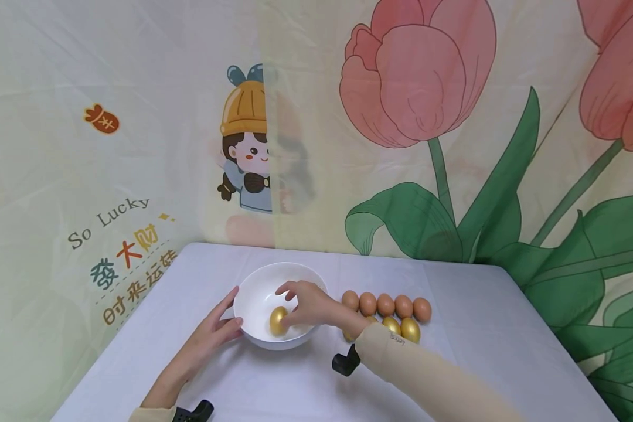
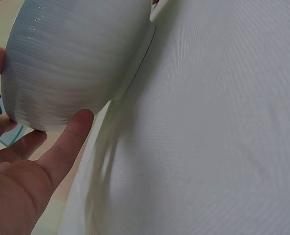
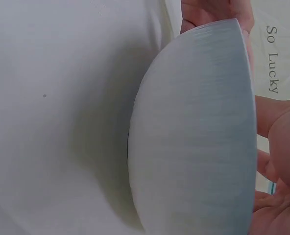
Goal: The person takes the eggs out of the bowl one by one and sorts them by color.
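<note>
A white bowl (image 1: 253,284) stands on the table, with one golden egg (image 1: 278,321) inside it. My left hand (image 1: 216,328) rests spread fingers against the bowl's left outer side; in the left wrist view its thumb (image 2: 69,139) touches the outer wall. My right hand (image 1: 308,302) reaches over the bowl from the right. Its thumb is right at the golden egg, while the other fingers are held apart from it, above the bowl's inside. In the right wrist view the bowl's wall (image 3: 194,132) hides the egg.
Right of the bowl, several brown eggs (image 1: 385,305) line up in a row. In front of them lie several golden eggs (image 1: 409,330), partly covered by my right forearm. A white cloth (image 1: 274,387) covers the table. Printed curtains (image 1: 316,146) hang behind it.
</note>
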A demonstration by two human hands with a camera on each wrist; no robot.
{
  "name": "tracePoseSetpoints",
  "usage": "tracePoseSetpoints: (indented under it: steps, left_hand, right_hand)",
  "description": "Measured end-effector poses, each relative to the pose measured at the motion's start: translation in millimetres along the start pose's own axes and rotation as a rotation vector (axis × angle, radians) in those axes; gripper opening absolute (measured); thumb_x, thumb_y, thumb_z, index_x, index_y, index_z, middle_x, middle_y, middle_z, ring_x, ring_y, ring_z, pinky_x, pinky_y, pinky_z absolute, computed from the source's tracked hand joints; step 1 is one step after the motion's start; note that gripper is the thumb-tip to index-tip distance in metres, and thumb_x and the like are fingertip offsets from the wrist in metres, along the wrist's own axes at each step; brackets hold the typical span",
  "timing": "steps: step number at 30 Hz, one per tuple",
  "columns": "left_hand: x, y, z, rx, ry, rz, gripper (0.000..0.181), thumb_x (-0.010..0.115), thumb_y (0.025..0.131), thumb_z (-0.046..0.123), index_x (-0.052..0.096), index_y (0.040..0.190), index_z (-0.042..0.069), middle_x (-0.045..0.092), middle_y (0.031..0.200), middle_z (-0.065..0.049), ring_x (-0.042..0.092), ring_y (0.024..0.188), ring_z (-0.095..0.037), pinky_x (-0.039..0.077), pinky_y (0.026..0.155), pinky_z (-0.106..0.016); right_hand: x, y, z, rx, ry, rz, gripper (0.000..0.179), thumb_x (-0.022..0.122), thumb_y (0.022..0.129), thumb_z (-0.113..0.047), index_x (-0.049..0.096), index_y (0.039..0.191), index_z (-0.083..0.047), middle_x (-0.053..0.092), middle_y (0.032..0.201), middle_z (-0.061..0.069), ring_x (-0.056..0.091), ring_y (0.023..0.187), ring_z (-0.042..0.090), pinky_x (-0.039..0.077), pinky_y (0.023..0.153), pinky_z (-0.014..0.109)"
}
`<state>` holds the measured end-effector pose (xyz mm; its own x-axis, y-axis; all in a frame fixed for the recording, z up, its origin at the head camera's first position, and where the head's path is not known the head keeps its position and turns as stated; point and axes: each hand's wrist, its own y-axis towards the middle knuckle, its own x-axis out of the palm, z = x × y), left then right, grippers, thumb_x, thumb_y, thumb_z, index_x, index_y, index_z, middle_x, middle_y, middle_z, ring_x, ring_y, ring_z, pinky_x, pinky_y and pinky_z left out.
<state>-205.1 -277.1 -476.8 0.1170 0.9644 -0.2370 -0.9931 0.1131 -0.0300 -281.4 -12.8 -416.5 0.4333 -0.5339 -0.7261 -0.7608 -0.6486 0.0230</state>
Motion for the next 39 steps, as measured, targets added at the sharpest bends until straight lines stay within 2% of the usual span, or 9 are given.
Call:
tracePoseSetpoints:
  steps: [8,10,17,23,27,30,35,39]
  left_hand:
    - [-0.3,0.8,-0.9,-0.004,-0.006,0.0,0.078,0.064,0.108,0.025,0.02,0.172,0.025,0.024,0.17,-0.022,0.056,0.139,-0.043,0.06,0.104,-0.034]
    - [0.1,0.9,-1.0,0.0,-0.011,-0.001,0.077,0.064,0.108,0.024,0.02,0.172,0.025,0.024,0.17,-0.023,0.057,0.138,-0.042,0.06,0.104,-0.034]
    - [1.0,1.3,-2.1,0.027,-0.02,-0.023,0.077,0.062,0.108,0.021,0.019,0.172,0.022,0.025,0.169,-0.024,0.058,0.137,-0.042,0.06,0.104,-0.034]
    - [0.7,2.4,-2.5,0.027,-0.027,-0.03,0.077,0.063,0.108,0.023,0.02,0.172,0.024,0.025,0.168,-0.023,0.057,0.138,-0.042,0.06,0.104,-0.034]
    - [0.6,1.8,-1.8,0.013,-0.029,-0.023,0.077,0.063,0.108,0.024,0.02,0.172,0.025,0.024,0.169,-0.023,0.057,0.138,-0.042,0.06,0.104,-0.034]
    - [0.4,0.9,-1.1,0.0,-0.029,-0.021,0.077,0.063,0.108,0.026,0.02,0.172,0.027,0.023,0.17,-0.022,0.057,0.139,-0.041,0.06,0.104,-0.034]
    - [-0.9,0.1,-1.0,0.001,-0.044,-0.021,0.076,0.062,0.109,0.024,0.019,0.172,0.026,0.023,0.171,-0.022,0.058,0.138,-0.042,0.06,0.104,-0.033]
    - [-2.0,0.0,-0.6,0.005,-0.049,-0.023,0.076,0.061,0.109,0.022,0.019,0.172,0.025,0.022,0.171,-0.022,0.057,0.138,-0.043,0.06,0.104,-0.032]
  right_hand:
    - [17.0,16.8,-6.9,0.076,-0.023,-0.031,0.056,0.094,0.081,-0.018,0.069,0.131,-0.012,0.073,0.118,0.008,0.065,0.109,0.022,0.052,0.087,0.024]
    - [21.7,19.8,-8.9,0.085,-0.01,-0.035,0.055,0.094,0.08,-0.018,0.07,0.129,-0.014,0.074,0.116,0.007,0.066,0.108,0.022,0.052,0.087,0.023]
    - [34.9,24.1,-12.3,0.099,0.074,-0.048,0.05,0.092,0.079,-0.016,0.073,0.125,-0.017,0.075,0.112,0.003,0.064,0.091,0.009,0.052,0.082,0.021]
    - [39.7,28.0,-12.2,0.128,0.215,-0.042,0.046,0.092,0.08,-0.015,0.074,0.123,-0.017,0.073,0.112,0.001,0.064,0.104,0.017,0.052,0.086,0.025]
    - [42.0,30.0,-9.8,0.144,0.274,-0.034,0.044,0.091,0.081,-0.015,0.076,0.122,-0.017,0.072,0.111,0.0,0.061,0.101,0.012,0.052,0.088,0.026]
    - [41.2,29.9,-8.2,0.149,0.289,-0.016,0.042,0.091,0.082,-0.017,0.076,0.122,-0.02,0.072,0.111,-0.002,0.062,0.104,0.013,0.052,0.088,0.025]
    - [31.2,25.7,-7.7,0.136,0.322,0.023,0.043,0.09,0.084,-0.019,0.076,0.124,-0.022,0.072,0.115,-0.004,0.064,0.117,0.025,0.054,0.091,0.029]
    - [16.4,16.5,-6.0,0.102,0.354,0.045,0.045,0.089,0.086,-0.019,0.074,0.129,-0.021,0.072,0.119,-0.003,0.067,0.114,0.026,0.058,0.093,0.031]
